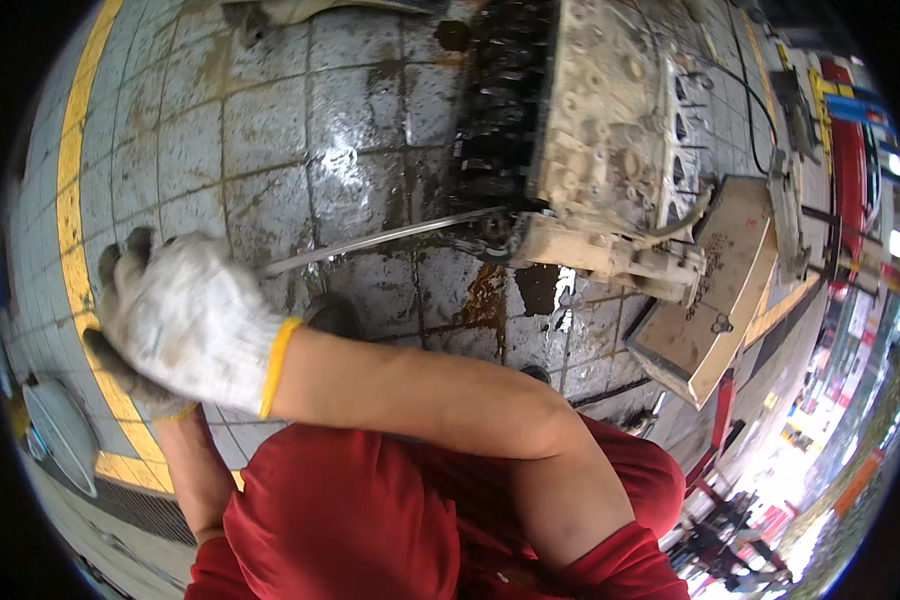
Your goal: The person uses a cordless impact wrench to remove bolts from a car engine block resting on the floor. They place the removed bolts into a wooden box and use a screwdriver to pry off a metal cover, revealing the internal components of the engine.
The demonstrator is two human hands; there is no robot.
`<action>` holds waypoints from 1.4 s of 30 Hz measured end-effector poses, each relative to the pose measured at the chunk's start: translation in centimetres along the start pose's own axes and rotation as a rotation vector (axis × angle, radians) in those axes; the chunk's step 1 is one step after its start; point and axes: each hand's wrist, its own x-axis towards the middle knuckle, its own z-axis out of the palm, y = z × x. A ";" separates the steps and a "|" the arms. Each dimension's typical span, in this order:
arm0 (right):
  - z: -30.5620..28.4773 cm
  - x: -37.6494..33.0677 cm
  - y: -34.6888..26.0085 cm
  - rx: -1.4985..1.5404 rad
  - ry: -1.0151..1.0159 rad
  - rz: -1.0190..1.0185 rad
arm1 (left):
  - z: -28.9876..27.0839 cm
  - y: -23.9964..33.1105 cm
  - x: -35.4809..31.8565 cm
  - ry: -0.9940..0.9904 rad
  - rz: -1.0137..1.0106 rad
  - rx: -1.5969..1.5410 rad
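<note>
A long, bare metal bar (pixel 370 240) runs from my hands at the left to the lower end of an engine block (pixel 600 130) lying on the floor. My right hand (pixel 195 320), in a white knit glove with a yellow cuff, reaches across my body and is closed over the near end of the bar. Beneath it, my left hand (pixel 135 380) is closed at the same end in a glove with dark, dirty fingers. The right glove hides most of the left hand and the bar's tip. The bar's far end meets a dark round part (pixel 495 235) on the block.
A tan, open metal tray (pixel 710 285) stands right of the block. Grey floor tiles (pixel 270 125) look wet and oily, with a brown puddle (pixel 540 288) below the block. A yellow floor line (pixel 70 200) runs along the left. A light-coloured curved panel (pixel 60 430) lies at lower left.
</note>
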 end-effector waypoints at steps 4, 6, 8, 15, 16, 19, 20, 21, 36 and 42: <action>0.4 4.4 -5.0 -0.297 0.537 0.242 | 0.0 1.1 -1.1 -0.050 -0.038 0.032; -2.4 6.2 -4.5 -0.399 0.572 0.225 | -0.9 1.8 -2.1 -0.054 -0.027 0.066; -9.8 5.1 -2.7 -0.260 0.553 0.107 | -0.3 2.4 -1.7 -0.052 -0.014 0.108; -29.6 -8.6 0.9 -0.114 0.557 0.315 | 8.9 -6.7 7.8 -0.596 -0.134 0.099; -29.5 -8.3 3.2 0.012 0.546 0.314 | 9.9 -4.3 6.7 -0.504 -0.021 0.331; -36.6 -16.5 2.1 -0.074 0.587 0.576 | 14.8 -9.4 5.2 -0.640 -0.101 0.514; -38.5 -19.4 1.0 -0.114 0.609 0.666 | 15.4 -11.1 4.5 -0.722 -0.158 0.532; -40.8 -22.0 -1.6 -0.208 0.616 0.801 | 14.6 -13.6 5.0 -0.993 -0.304 0.388; -18.5 -60.9 -6.3 -0.339 0.153 1.430 | 13.8 -18.9 2.1 -0.772 -0.842 1.062; -9.1 -67.4 -7.5 -0.318 0.351 1.730 | 15.0 -20.1 0.9 -0.667 -0.812 1.226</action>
